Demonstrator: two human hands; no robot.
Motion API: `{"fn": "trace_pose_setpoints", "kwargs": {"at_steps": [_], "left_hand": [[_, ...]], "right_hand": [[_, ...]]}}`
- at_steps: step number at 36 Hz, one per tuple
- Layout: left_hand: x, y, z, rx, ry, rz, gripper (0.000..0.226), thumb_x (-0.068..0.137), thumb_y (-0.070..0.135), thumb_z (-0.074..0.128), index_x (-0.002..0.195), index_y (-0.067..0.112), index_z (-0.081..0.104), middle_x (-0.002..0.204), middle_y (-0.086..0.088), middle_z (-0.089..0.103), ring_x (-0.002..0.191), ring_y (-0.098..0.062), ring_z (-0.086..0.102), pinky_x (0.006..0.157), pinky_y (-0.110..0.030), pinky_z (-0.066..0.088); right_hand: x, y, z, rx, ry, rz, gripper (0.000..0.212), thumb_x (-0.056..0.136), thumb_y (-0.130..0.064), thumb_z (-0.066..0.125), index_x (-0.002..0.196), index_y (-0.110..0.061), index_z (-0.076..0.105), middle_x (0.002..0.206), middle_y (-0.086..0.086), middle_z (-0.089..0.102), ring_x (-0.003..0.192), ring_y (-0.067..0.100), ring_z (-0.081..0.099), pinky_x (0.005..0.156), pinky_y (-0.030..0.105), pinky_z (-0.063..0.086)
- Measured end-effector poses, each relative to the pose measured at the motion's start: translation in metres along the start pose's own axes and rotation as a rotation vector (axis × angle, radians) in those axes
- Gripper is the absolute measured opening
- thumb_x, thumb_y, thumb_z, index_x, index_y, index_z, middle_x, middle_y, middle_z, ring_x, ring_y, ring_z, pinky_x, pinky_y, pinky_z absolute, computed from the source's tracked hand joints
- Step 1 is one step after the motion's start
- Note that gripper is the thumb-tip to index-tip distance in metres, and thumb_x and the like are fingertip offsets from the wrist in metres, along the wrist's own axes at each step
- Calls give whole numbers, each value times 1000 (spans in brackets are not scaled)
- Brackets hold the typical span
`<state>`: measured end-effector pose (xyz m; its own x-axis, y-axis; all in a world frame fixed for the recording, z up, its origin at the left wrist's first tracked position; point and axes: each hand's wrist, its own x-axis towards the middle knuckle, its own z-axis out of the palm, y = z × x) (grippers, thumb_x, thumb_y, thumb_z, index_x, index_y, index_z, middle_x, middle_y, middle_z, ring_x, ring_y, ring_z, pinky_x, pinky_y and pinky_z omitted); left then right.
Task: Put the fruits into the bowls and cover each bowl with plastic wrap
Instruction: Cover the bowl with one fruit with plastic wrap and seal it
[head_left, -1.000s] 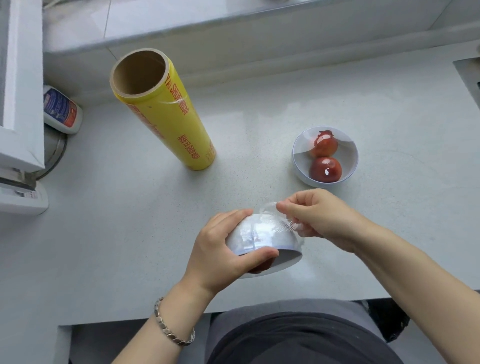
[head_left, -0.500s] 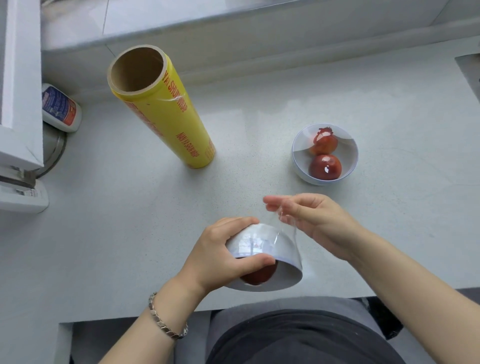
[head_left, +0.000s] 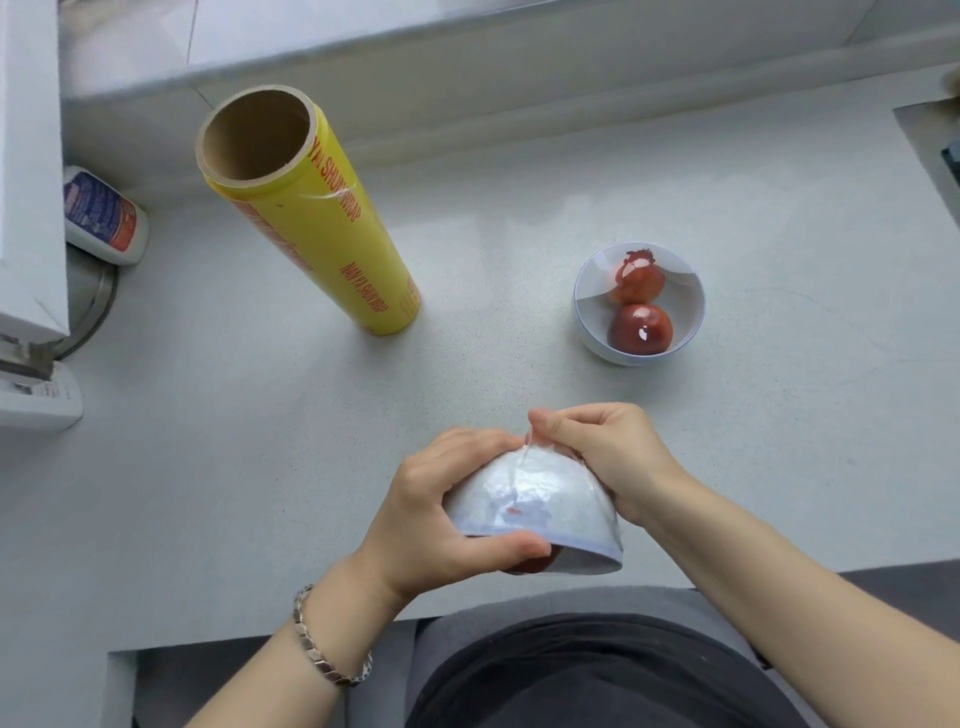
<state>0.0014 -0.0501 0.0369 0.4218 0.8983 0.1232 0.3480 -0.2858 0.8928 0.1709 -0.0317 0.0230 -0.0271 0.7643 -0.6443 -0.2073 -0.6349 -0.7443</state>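
Left hand (head_left: 441, 512) is wrapped around the tilted bowl (head_left: 540, 506), thumb hooked under the rim, fingers curled over the base. Right hand (head_left: 605, 457) is cupped on the far side, thumb and forefinger pinched on plastic wrap (head_left: 527, 452).

Pale grey speckled countertop (head_left: 519, 208). Yellow plastic wrap roll (head_left: 317, 218) stands upright, left of centre. White bowl (head_left: 584, 312), two red fruits inside, well right of roll. White bottle (head_left: 104, 218) lies at far-left edge.
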Motion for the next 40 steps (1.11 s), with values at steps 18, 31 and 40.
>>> {"fn": "trace_pose_setpoints", "kwargs": {"at_steps": [18,31,40], "left_hand": [[2,-2,-6,-62,74,-57,67,64,67,69,110,20,59,107,11,63,98,-11,62,84,-24,49],[5,2,-11,-95,109,-105,67,60,68,71,109,23,62,104,11,67,94,-8,63,80,-21,49],[6,3,-7,-176,207,-201,55,53,70,71,93,33,65,94,28,67,87,7,62,78,-11,46]], "right_hand": [[-2,-30,-36,-303,42,-104,12,73,-10,74,68,-16,65,64,-6,64,61,2,59,63,11,45],[-42,-33,-9,-766,-381,-588,73,53,-42,84,119,-32,56,116,-26,56,111,-8,51,93,8,38],[-27,-25,-17,-595,-408,-271,68,45,-46,79,108,-43,55,109,-18,64,103,-2,59,90,18,47]]}}
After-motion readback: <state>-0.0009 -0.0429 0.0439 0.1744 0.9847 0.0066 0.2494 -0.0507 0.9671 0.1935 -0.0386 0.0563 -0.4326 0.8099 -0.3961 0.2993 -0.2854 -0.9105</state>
